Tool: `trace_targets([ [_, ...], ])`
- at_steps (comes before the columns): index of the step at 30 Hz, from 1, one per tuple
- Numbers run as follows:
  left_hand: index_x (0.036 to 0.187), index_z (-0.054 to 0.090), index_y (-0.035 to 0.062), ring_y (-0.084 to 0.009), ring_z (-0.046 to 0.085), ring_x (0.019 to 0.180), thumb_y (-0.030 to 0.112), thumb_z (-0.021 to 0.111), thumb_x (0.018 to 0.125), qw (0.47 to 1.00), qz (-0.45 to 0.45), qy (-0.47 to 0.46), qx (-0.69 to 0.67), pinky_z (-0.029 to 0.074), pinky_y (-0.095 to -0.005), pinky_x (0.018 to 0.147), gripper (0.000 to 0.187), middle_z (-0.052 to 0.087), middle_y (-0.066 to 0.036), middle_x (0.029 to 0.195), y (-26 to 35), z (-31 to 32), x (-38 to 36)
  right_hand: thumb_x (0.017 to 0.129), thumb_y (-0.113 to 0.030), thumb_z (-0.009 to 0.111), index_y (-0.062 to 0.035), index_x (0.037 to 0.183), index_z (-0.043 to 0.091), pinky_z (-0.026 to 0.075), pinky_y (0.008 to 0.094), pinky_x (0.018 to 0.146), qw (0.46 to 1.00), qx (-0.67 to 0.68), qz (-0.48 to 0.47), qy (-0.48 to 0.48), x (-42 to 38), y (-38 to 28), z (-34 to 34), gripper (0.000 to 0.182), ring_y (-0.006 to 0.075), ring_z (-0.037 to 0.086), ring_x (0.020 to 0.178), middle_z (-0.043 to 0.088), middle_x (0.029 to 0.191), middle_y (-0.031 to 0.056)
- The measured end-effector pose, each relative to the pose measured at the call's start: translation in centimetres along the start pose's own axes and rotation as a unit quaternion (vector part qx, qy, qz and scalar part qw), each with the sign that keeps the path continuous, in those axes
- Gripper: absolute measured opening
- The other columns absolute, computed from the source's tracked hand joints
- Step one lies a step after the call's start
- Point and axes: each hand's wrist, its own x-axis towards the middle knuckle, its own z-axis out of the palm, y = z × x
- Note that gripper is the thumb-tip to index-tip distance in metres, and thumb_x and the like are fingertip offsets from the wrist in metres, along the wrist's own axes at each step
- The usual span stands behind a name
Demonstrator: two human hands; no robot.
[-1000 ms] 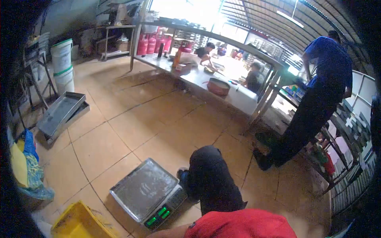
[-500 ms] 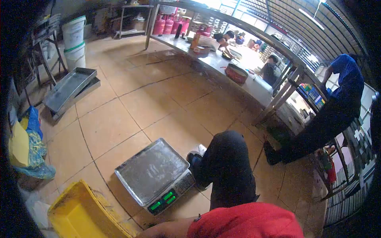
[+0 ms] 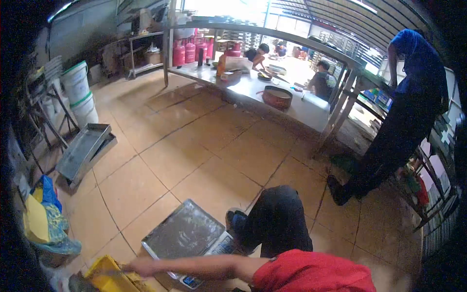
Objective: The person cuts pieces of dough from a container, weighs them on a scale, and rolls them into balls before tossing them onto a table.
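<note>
My left arm, in a red sleeve, stretches leftward across the bottom of the head view. My left hand (image 3: 138, 266) is at the rim of a yellow plastic bin (image 3: 103, 268) in the lower left; its fingers are blurred. Under my forearm sits a digital scale (image 3: 187, 231) on the floor, with a worn metal platform. The forearm overlaps its keypad and display. My bent knee, in dark trousers, rises right of the scale. My right hand is out of view.
Metal trays (image 3: 82, 153) lie on tiles at left, near stacked white buckets (image 3: 80, 92). Bags (image 3: 46, 219) are at the left edge. A low metal table (image 3: 209, 80) holds a round pan (image 3: 277, 99). A person in blue (image 3: 413, 82) stands at right; others work beyond.
My left arm has come into view and reached across the scale to the yellow bin. The camera has tilted up, so the scale and bin sit lower.
</note>
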Motion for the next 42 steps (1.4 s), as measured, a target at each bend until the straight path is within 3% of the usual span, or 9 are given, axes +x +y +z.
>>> trace_targets([
  [4,0.132,0.028,0.0015,-0.0262,0.041,0.117,0.007,0.053,0.076,0.852,-0.112,-0.155,-0.487,0.028,-0.0351,0.103,0.062,0.036,-0.015,0.129,11.9,10.7,5.0,0.080,-0.010,0.052,-0.0012,0.124,0.048,0.041,0.0360,0.095,0.976,-0.021,0.090,0.196,-5.7,7.7,-8.5,0.044,0.0281,0.051,0.114,0.053,0.125,0.0166],
  [9,0.133,0.031,-0.0049,-0.0280,0.036,0.125,0.036,0.067,0.076,0.703,-0.006,-0.531,-0.474,0.030,-0.0350,0.104,0.079,0.024,-0.019,0.143,24.6,20.0,7.0,0.079,-0.009,0.051,-0.0030,0.110,0.057,0.048,0.0325,0.064,0.904,-0.021,0.115,0.411,-14.1,9.0,-15.0,0.032,0.0205,0.060,0.076,0.063,0.086,0.0095],
  [11,0.141,-0.010,-0.0001,-0.0350,0.009,0.137,0.047,0.071,0.070,0.784,0.071,-0.455,-0.416,0.015,-0.0363,0.110,0.117,0.009,-0.029,0.145,28.3,19.0,6.6,0.079,-0.010,0.053,-0.0023,0.113,0.053,0.044,0.0288,0.059,0.913,0.080,0.152,0.371,-15.7,7.5,-16.2,0.036,0.0154,0.055,0.069,0.059,0.087,0.0077],
  [13,0.143,-0.004,0.0045,-0.0362,0.016,0.135,0.041,0.069,0.075,0.879,0.115,-0.233,-0.401,0.020,-0.0393,0.109,0.106,0.016,-0.030,0.143,28.2,15.5,8.7,0.078,-0.009,0.053,0.0007,0.123,0.048,0.047,0.0296,0.068,0.907,0.148,0.181,0.350,-16.3,7.8,-16.2,0.046,0.0167,0.055,0.077,0.060,0.102,0.0093],
  [15,0.144,0.006,0.0074,-0.0363,0.023,0.133,0.033,0.066,0.080,0.742,-0.047,-0.167,-0.647,0.026,-0.0393,0.107,0.090,0.024,-0.029,0.140,26.3,13.0,10.7,0.079,-0.010,0.054,0.0000,0.127,0.044,0.043,0.0249,0.058,0.909,0.165,0.222,0.312,-16.6,6.9,-15.8,0.050,0.0108,0.049,0.067,0.058,0.097,0.0078],
  [18,0.140,0.021,0.0046,-0.0373,0.031,0.129,0.026,0.063,0.083,0.811,-0.120,-0.115,-0.561,0.030,-0.0382,0.103,0.075,0.033,-0.028,0.136,22.3,12.2,11.2,0.080,-0.012,0.055,0.0006,0.119,0.049,0.045,0.0273,0.063,0.913,0.160,0.192,0.323,-15.9,8.2,-14.1,0.041,0.0142,0.052,0.069,0.059,0.092,0.0078],
  [34,0.130,0.046,0.0142,-0.0369,0.040,0.118,0.043,0.063,0.079,0.918,-0.021,-0.314,-0.243,0.033,-0.0458,0.100,0.061,0.045,-0.020,0.126,24.1,29.6,-1.2,0.078,-0.006,0.051,-0.0056,0.119,0.055,0.045,0.0343,0.089,0.954,-0.184,0.234,0.047,-16.4,11.8,-12.2,0.042,0.0300,0.060,0.101,0.061,0.110,0.0176],
  [37,0.132,0.043,0.0157,-0.0391,0.033,0.123,0.042,0.061,0.080,0.976,0.041,-0.146,-0.158,0.029,-0.0558,0.099,0.060,0.037,-0.021,0.133,26.6,29.2,-1.9,0.079,-0.008,0.049,-0.0042,0.117,0.056,0.045,0.0359,0.091,0.955,-0.198,0.214,0.059,-17.0,13.5,-12.4,0.039,0.0322,0.059,0.102,0.060,0.111,0.0187],
  [42,0.130,0.045,0.0103,-0.0410,0.034,0.121,0.045,0.053,0.084,0.974,0.011,-0.190,-0.121,0.031,-0.0539,0.097,0.058,0.040,-0.023,0.130,28.7,29.5,-2.4,0.081,-0.010,0.047,-0.0033,0.121,0.052,0.045,0.0379,0.090,0.952,-0.158,0.230,0.123,-17.8,14.8,-12.0,0.041,0.0337,0.058,0.102,0.060,0.110,0.0183],
])
